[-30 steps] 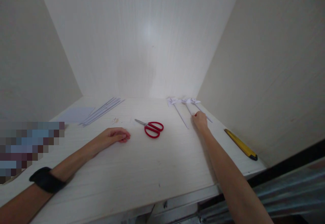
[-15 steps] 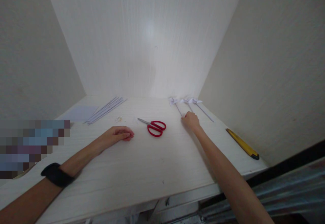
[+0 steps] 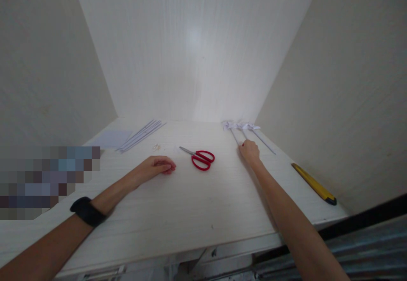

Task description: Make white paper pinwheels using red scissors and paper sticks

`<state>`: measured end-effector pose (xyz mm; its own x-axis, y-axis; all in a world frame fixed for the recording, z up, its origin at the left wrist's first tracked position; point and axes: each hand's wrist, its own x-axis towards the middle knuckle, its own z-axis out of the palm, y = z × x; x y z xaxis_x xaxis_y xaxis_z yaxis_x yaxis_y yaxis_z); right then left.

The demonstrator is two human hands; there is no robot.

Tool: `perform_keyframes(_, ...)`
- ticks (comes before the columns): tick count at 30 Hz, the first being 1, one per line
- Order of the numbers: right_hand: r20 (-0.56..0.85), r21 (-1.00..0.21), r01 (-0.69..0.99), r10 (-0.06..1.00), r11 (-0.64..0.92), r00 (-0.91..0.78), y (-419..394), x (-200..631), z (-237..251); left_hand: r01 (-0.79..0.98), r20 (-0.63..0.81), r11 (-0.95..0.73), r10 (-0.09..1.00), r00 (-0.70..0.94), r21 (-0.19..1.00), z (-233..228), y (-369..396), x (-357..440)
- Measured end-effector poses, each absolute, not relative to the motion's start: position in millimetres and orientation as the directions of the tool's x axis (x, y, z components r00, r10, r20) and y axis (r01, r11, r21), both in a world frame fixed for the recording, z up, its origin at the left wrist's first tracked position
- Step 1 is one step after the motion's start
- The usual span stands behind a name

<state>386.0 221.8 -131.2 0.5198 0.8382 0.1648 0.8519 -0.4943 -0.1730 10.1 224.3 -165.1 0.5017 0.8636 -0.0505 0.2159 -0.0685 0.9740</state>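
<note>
On the tabletop (image 3: 181, 213), the right hand (image 3: 250, 152) pinches a pinwheel (image 3: 227, 125).

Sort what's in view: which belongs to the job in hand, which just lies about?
In hand, judging by touch:
three white paper pinwheels on thin sticks; right hand at the leftmost one's stick

Lying about, likely:
red-handled metal scissors
loose thin white sticks
flat white sheet
long yellow black-ended tool

1 broad black band (image 3: 90, 213), flared at 1 end, is worn around the left forearm (image 3: 122, 187). The right forearm (image 3: 282, 204), well to the right of the band, is seen bare.
</note>
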Motion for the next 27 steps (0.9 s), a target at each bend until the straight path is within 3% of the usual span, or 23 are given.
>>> perform_keyframes(8, 0.219, -0.138, 0.870, 0.842, -0.473, 0.493, 218.7, 392.9, -134.4, 0.191, -0.077, -0.024, 0.860, 0.504, 0.981, -153.3, 217.3, 13.0)
perform_keyframes(21, 0.233, -0.123, 0.837, 0.804, -0.533, 0.547, 199.8, 421.0, -127.9, 0.228, -0.037, -0.097, 0.852, 0.523, 0.969, -150.8, 214.7, 14.4)
perform_keyframes(25, 0.264, -0.126, 0.877, 0.837, -0.463, 0.480, 200.8, 399.1, -116.3, 0.202, -0.034, -0.086, 0.848, 0.529, 0.976, -151.9, 214.1, 15.3)
perform_keyframes(27, 0.316, -0.134, 0.935, 0.881, -0.327, 0.353, 202.9, 372.3, -110.7, 0.188, -0.032, -0.080, 0.847, 0.530, 0.979, -153.1, 214.2, 15.6)
